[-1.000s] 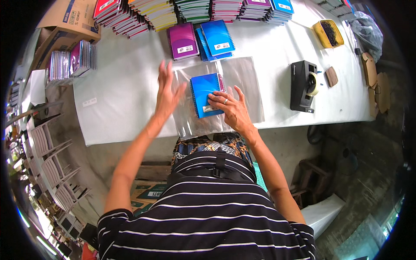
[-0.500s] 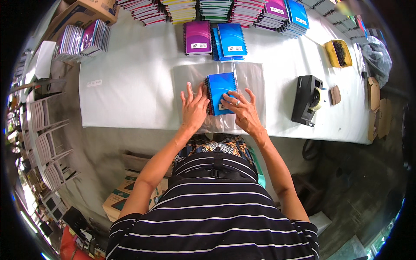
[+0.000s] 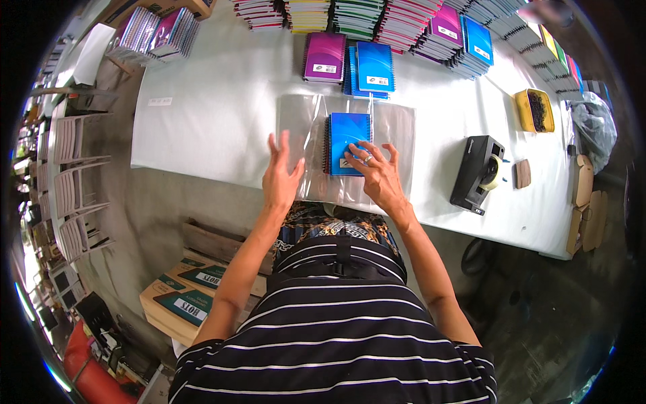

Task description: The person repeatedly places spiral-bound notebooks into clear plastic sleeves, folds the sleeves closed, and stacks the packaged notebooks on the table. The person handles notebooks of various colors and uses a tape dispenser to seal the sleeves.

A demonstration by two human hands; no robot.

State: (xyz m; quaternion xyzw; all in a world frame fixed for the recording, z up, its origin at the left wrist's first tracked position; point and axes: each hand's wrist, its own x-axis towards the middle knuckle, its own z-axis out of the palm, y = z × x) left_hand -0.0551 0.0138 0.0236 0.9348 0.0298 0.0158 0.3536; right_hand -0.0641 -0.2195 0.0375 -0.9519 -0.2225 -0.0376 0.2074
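A small stack of spiral notebooks with a blue notebook [image 3: 348, 131] on top lies on clear plastic sheets [image 3: 306, 121] in front of me. My right hand [image 3: 378, 172] rests its spread fingers on the lower right of the blue cover; a ring shows on one finger. My left hand [image 3: 281, 176] is off the stack, over the sheets' left edge, fingers stretched and apart, holding nothing. Just beyond the sheets lie a purple notebook [image 3: 324, 55] and, beside it, more blue notebooks [image 3: 375, 66].
Tall notebook piles [image 3: 356, 17] line the table's [image 3: 208, 128] far side. To the right stand a black tape dispenser [image 3: 474, 174], a brown block [image 3: 522, 174] and a yellow tub [image 3: 535, 111] of dark bits. Cardboard boxes [image 3: 185, 296] sit below the table at left.
My left hand has let go of the stack's left edge and drawn away to the left. My right hand stays on the blue cover. The whole view has turned slightly.
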